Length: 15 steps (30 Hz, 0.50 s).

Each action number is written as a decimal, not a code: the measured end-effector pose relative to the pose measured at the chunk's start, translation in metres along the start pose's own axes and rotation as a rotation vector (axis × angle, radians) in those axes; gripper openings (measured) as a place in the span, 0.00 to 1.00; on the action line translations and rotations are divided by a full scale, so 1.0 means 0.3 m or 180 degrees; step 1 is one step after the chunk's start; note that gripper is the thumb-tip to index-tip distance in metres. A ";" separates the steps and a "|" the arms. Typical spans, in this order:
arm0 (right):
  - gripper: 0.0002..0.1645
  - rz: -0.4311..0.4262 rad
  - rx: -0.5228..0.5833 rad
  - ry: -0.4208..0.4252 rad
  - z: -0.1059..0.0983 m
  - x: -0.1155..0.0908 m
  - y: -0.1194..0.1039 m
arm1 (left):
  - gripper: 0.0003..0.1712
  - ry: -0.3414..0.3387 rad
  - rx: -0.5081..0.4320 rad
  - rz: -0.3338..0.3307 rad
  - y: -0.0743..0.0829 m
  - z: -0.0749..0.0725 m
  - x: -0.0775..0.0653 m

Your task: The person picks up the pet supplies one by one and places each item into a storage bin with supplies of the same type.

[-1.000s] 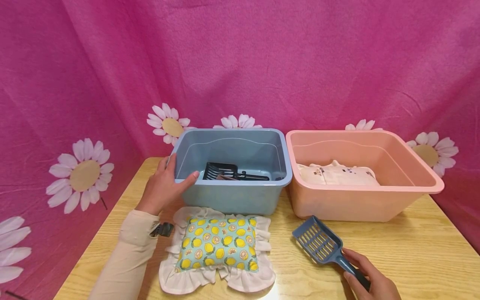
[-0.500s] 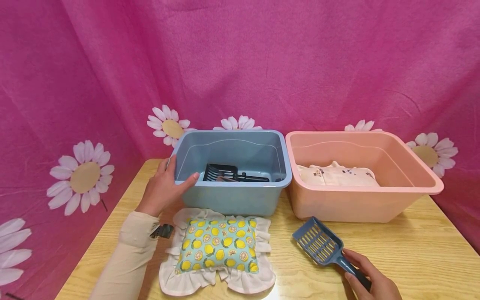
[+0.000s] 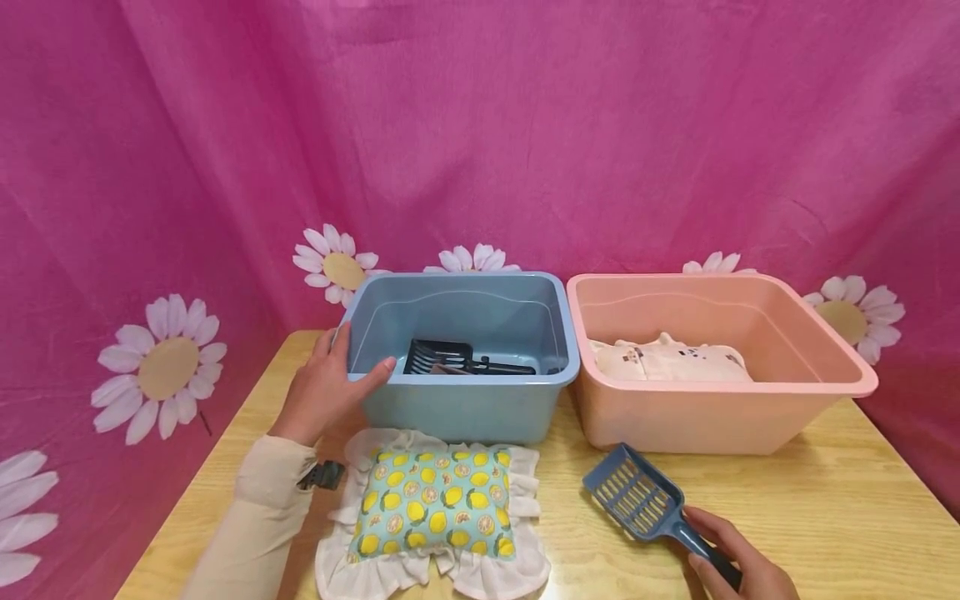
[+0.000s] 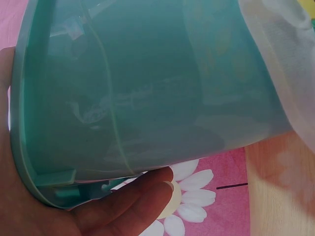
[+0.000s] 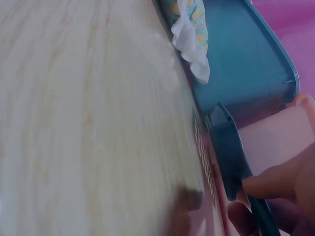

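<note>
A blue plastic bin (image 3: 461,408) stands on the table, and my left hand (image 3: 318,392) grips its front left corner. The thumb lies along the front rim; in the left wrist view the fingers (image 4: 133,201) bend around the outside under the lip. My right hand (image 3: 738,557) pinches the handle of a blue slotted litter scoop (image 3: 637,496), held just in front of the pink bin (image 3: 690,417). Inside the blue bin lie a black slotted scoop (image 3: 442,354) and a brownish piece, partly hidden by the front wall.
A lemon-print cushion (image 3: 438,504) with white ruffles lies before the blue bin. Cream printed fabric (image 3: 675,362) sits in the pink bin. The bins stand side by side on the wooden table (image 3: 847,508), with a magenta flowered curtain (image 3: 480,142) behind.
The whole scene sits slightly lower in the head view. Both hands keep their places on the blue bin and the litter scoop.
</note>
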State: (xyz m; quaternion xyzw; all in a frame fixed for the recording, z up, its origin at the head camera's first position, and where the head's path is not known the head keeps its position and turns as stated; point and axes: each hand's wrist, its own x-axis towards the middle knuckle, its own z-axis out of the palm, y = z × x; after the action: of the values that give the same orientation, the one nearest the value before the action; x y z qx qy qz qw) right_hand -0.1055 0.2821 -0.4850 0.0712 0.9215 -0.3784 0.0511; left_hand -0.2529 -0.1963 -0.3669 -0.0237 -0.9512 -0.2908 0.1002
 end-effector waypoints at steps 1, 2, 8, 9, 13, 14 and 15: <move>0.33 -0.0027 0.0017 0.0018 0.002 0.000 0.001 | 0.58 -0.0001 0.0011 0.0001 0.000 0.000 -0.001; 0.33 -0.0034 0.0027 0.0025 0.004 0.001 0.003 | 0.58 0.0001 0.0021 0.0005 0.000 0.000 -0.001; 0.32 -0.0055 0.0061 0.0033 -0.001 -0.007 -0.018 | 0.57 0.0006 -0.0009 0.0016 0.001 0.003 -0.005; 0.32 -0.0044 0.0075 0.0016 -0.003 -0.008 -0.021 | 0.57 0.0007 -0.0006 0.0018 0.001 0.003 -0.006; 0.34 0.0076 0.0096 -0.0112 -0.008 0.004 -0.019 | 0.57 0.0028 0.0038 0.0028 0.000 0.003 -0.005; 0.35 0.0099 0.0088 -0.0131 -0.009 0.006 -0.021 | 0.57 0.0032 0.0043 0.0029 -0.001 0.003 -0.004; 0.35 0.0107 0.0095 -0.0138 -0.011 0.007 -0.023 | 0.57 0.0033 0.0045 0.0028 -0.001 0.003 -0.003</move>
State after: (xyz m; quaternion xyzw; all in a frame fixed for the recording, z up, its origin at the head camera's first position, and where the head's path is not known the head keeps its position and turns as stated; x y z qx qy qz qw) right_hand -0.1088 0.2798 -0.4783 0.0791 0.9131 -0.3927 0.0763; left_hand -0.2521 -0.1961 -0.3679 -0.0257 -0.9526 -0.2837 0.1067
